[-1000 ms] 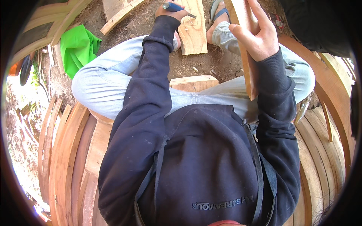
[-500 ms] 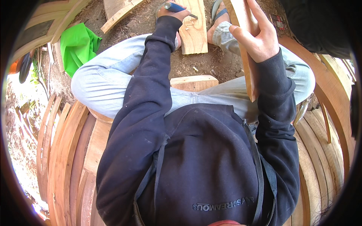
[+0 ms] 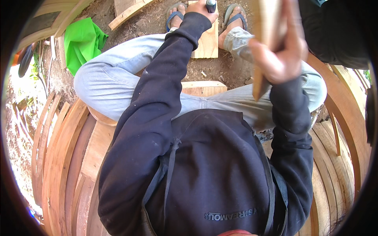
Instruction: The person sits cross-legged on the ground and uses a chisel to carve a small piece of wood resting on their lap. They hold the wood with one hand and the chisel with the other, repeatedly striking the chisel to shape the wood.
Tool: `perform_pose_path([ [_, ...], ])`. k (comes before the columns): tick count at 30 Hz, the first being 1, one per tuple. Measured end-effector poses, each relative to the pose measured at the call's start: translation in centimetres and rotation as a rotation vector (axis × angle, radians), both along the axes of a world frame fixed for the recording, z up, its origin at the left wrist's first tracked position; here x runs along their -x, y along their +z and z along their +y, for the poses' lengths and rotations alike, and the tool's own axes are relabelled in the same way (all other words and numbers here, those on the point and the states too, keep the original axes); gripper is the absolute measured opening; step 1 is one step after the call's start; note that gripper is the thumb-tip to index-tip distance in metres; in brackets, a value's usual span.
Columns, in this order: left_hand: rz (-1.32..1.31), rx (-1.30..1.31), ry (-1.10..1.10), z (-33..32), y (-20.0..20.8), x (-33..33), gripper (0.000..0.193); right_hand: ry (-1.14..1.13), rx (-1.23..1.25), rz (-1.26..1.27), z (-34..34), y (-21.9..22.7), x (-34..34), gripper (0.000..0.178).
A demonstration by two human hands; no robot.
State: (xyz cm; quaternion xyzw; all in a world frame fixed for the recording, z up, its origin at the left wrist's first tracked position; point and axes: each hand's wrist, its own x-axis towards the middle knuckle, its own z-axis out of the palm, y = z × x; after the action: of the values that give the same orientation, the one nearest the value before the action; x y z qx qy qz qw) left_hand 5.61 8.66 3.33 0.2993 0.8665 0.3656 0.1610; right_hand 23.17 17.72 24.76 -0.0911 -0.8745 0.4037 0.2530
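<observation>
My left hand is closed round a chisel, whose dark blue handle end points up toward me. The chisel's blade is hidden in this frame. Beneath that hand lies a pale wooden board on the ground between my feet. My right hand grips a long piece of wood, raised upright at the right of the board. Both this hand and the wood are smeared by motion. The wood's upper end runs out of the picture.
A green cloth hangs at the left, beside a curved-looking wooden frame. Another wood block lies between my legs. Long planks stretch along both sides. A dark-clothed person is close at the upper right.
My left hand has moved right with the chisel, which now stands more upright over the board. The piece of wood in my right hand has swung slightly to the right.
</observation>
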Motion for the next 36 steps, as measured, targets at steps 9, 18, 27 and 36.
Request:
perform_pose_path([
  [9, -0.474, -0.123, 0.247, -4.8, -3.4, 4.5, 0.030, -0.104, 0.332, -0.011, 1.2, 0.0, 0.9, 0.089],
  [18, -0.889, -0.455, 0.412, -7.3, -2.0, 5.2, 0.021, -0.175, 0.592, -0.051, 3.3, -2.2, -0.5, 0.089],
  [27, -0.169, -0.174, 0.042, -5.3, 0.4, 5.5, 0.042, -0.066, 0.506, -0.154, 0.9, -0.9, -0.2, 0.095],
  [36, -0.306, -0.237, 0.132, -4.9, -1.5, 4.6, 0.041, -0.007, 0.587, -0.209, 0.8, 0.6, 0.0, 0.093],
])
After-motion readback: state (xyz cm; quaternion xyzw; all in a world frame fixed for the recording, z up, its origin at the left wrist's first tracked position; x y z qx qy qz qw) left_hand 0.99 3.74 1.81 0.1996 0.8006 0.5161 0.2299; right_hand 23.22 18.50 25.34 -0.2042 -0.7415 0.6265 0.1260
